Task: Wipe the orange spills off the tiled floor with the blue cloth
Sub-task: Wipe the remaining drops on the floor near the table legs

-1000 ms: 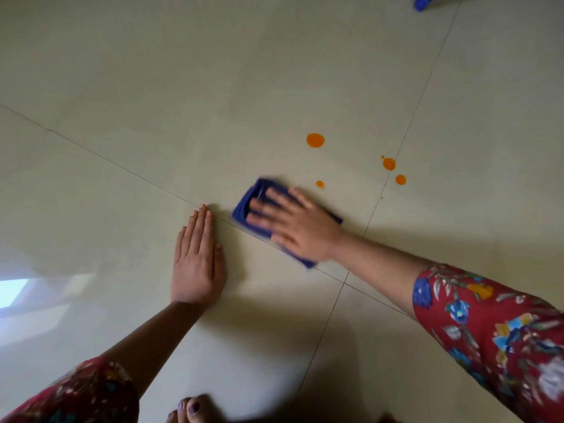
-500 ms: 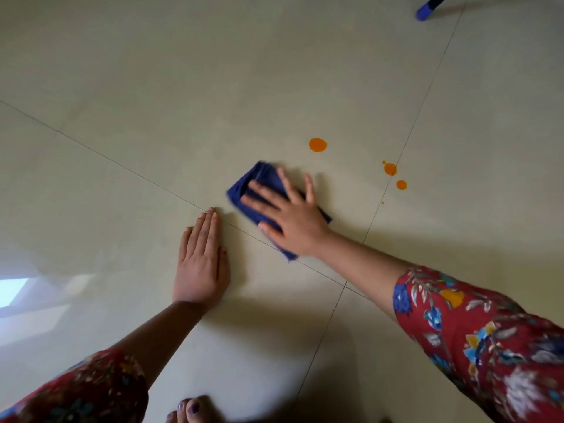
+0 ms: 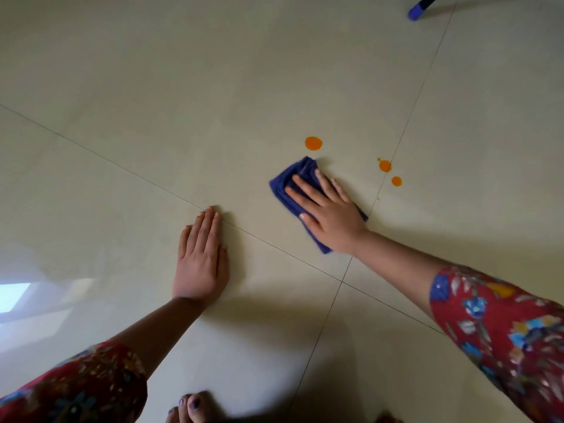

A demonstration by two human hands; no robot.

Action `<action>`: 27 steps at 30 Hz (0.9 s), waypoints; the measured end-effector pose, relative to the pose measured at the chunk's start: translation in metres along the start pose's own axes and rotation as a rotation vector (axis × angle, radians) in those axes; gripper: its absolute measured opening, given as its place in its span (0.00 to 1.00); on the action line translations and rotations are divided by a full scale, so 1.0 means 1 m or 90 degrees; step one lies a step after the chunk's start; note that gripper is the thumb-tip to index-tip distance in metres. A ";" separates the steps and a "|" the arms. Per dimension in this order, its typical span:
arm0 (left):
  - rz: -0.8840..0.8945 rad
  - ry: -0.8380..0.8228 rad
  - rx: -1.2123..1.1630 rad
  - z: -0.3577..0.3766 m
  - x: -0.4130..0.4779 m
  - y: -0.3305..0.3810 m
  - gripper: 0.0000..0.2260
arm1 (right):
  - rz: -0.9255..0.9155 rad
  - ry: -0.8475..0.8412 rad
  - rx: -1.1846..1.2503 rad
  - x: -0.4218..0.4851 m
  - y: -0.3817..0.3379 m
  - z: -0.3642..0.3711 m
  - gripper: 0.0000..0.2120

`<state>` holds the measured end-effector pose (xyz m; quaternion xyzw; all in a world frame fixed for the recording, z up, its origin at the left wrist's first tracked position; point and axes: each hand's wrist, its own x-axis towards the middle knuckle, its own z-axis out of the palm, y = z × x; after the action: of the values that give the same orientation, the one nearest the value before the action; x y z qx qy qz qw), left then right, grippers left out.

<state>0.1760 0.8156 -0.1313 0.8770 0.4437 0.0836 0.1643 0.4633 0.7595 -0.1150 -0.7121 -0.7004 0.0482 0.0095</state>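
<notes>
right hand [image 3: 329, 215] flat on the blue cloth [image 3: 287, 181], fingers straight and spread — big orange spill [image 3: 313, 143] just past the fingertips, smaller drops [image 3: 385, 166] to their right. left hand [image 3: 200, 257] flat on the floor [image 3: 152, 102] — fingers straight, holding nothing.

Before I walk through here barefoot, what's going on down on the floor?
A person is wiping the tiled floor. The right hand presses a blue cloth flat; the left hand rests flat on the tile. A large orange drop lies just beyond the cloth, with two smaller drops off to the right, all unwiped.
</notes>
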 end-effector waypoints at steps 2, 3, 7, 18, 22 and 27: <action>-0.001 -0.001 0.003 0.000 0.000 0.000 0.25 | -0.080 0.014 0.023 0.002 -0.036 0.006 0.27; -0.005 -0.001 0.002 0.000 0.000 0.001 0.25 | -0.166 0.009 0.019 -0.010 -0.052 0.012 0.27; -0.011 -0.005 0.000 -0.001 0.000 0.005 0.26 | -0.443 -0.091 -0.005 -0.082 -0.041 0.014 0.24; -0.054 0.061 -0.042 -0.011 0.028 0.026 0.24 | -0.280 -0.062 -0.026 -0.061 -0.013 0.009 0.26; 0.033 0.020 -0.029 0.000 0.084 0.048 0.26 | -0.222 -0.087 -0.049 -0.076 0.040 0.006 0.25; 0.054 -0.044 0.053 0.022 0.119 0.051 0.28 | 0.178 0.009 -0.005 -0.010 0.051 0.002 0.26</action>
<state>0.2906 0.8784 -0.1330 0.9036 0.4030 0.0416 0.1390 0.5140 0.7485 -0.1206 -0.8033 -0.5942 0.0415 0.0049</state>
